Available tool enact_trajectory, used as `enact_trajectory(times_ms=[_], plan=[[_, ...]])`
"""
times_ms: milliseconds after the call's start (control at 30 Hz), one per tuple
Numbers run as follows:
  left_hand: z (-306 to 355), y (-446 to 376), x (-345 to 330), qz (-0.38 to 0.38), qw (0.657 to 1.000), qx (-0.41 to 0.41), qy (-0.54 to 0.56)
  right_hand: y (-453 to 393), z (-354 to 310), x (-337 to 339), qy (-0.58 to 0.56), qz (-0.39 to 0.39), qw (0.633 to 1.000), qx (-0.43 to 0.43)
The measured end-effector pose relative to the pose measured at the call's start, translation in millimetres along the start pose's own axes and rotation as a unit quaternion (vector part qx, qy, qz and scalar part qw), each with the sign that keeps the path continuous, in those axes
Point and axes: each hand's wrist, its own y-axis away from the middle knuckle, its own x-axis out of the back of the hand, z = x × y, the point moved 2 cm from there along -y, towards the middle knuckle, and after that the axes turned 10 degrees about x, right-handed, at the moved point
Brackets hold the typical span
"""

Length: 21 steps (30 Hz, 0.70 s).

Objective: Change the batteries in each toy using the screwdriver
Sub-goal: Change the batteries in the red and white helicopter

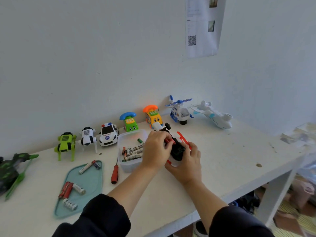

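head view looks down on a white table (222, 159) set against a pale wall. near the middle, both hands work on a red and white toy helicopter (177, 147) turned belly up, its black underside facing the camera. the right hand (187, 161) cups the toy from below at its 5 o'clock side, fingers curled round the body. the left hand (156, 149) comes in from 9 o'clock, its fingertips pinching a small red piece at the open black compartment; whether that piece is a battery or part of the toy is hard to tell.

just beside the left hand, at 9 o'clock from the toy, sits a clear plastic tub (130, 165) holding loose batteries. the red-handled screwdriver (115, 173) lies on the table at 8 o'clock from the tub, untouched. farther toward 8 o'clock a teal tray (92, 182) carries several more batteries, some red, some white.

along the wall from 9 to 2 o'clock stand a green robot dog (65, 145), a white robot dog (88, 136), a police car (108, 135), a green toy phone (130, 121), a yellow toy phone (153, 116), a blue and white helicopter (179, 110) and a white plane (213, 114). a dark green toy (12, 170) lies at the far 9 o'clock edge. a printed sheet (202, 26) with a qr code hangs on the wall at 12 o'clock.
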Motion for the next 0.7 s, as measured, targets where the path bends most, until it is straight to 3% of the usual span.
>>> enact_trajectory(times_ms=[133,233,600,700], plan=[[0,-1,1,-0.090,0.994,-0.039,0.051,1,0,1,-0.010,0.005,1.000,0.000],[0,-6,4,-0.118,0.991,-0.034,0.059,1,0,-1,-0.014,0.014,1.000,0.008],[-4,-12,-5,-0.060,0.974,-0.203,-0.085,0,2,-2,-0.011,0.016,1.000,0.006],[-11,-11,-8,-0.024,0.981,-0.174,-0.087,0,1,-3,-0.012,0.017,1.000,0.009]])
